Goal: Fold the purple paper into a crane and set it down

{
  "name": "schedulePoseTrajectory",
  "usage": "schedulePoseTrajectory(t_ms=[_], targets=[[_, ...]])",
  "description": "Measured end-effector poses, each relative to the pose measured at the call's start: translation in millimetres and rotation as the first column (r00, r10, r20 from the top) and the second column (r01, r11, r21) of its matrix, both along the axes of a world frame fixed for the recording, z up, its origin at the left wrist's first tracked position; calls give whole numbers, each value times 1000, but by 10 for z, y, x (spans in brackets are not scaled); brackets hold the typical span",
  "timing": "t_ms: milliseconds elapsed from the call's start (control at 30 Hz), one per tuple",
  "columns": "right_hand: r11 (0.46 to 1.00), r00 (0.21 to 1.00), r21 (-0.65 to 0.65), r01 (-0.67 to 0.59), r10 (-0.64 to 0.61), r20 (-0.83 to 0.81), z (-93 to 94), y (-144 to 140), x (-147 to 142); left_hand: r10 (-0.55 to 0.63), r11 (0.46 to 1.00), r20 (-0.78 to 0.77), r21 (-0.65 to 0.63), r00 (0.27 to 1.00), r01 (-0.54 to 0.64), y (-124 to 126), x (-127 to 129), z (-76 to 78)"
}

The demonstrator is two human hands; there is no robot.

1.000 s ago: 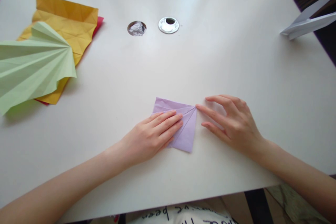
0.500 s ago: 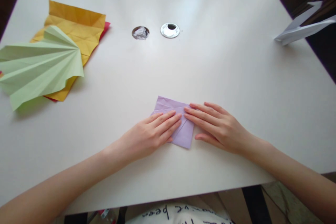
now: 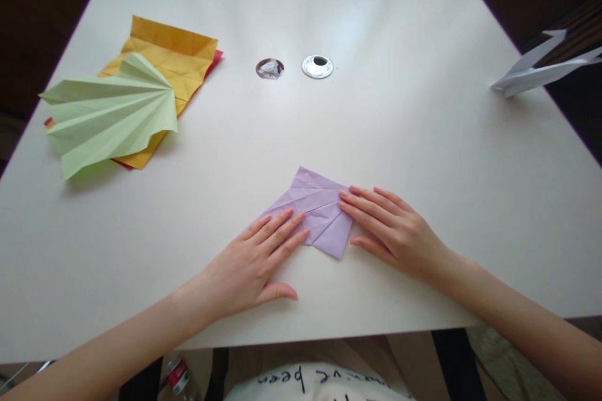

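The creased lilac origami paper (image 3: 324,210) lies flat on the white desk (image 3: 423,138), between the two hands and touched by both. Its long axis runs from beneath the left hand (image 3: 249,272) rightward and slightly away, to the right hand (image 3: 399,225). The left hand rests palm-down, its thumb spread wide; the right lies flat, fingers extended over the paper's right corner. Neither grips it, and neither is clearly nearer.

The folded lavender paper sheet (image 3: 320,199) looks matt and creased. The fan-shaped pale green paper (image 3: 117,114) is matt with sharp pleats; the yellow paper sheet (image 3: 188,59), matt and ridged. The flat white tabletop (image 3: 404,138) is smooth, glossy; the round silver grommet (image 3: 310,69), shiny metal-like.
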State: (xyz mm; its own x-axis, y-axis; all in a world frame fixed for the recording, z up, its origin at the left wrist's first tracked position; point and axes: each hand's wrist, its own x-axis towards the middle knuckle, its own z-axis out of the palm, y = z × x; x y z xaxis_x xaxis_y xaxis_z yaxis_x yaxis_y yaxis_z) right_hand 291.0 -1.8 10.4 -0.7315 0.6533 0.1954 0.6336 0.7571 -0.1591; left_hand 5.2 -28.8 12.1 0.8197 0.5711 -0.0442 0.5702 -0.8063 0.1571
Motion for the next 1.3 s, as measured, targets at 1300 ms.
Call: schedulePoseTrajectory(t_ms=[1300], targets=[[981,902,-4,-194,177,-394,119,114,-436,353,891,577,32,737,-452,302,-294,70]])
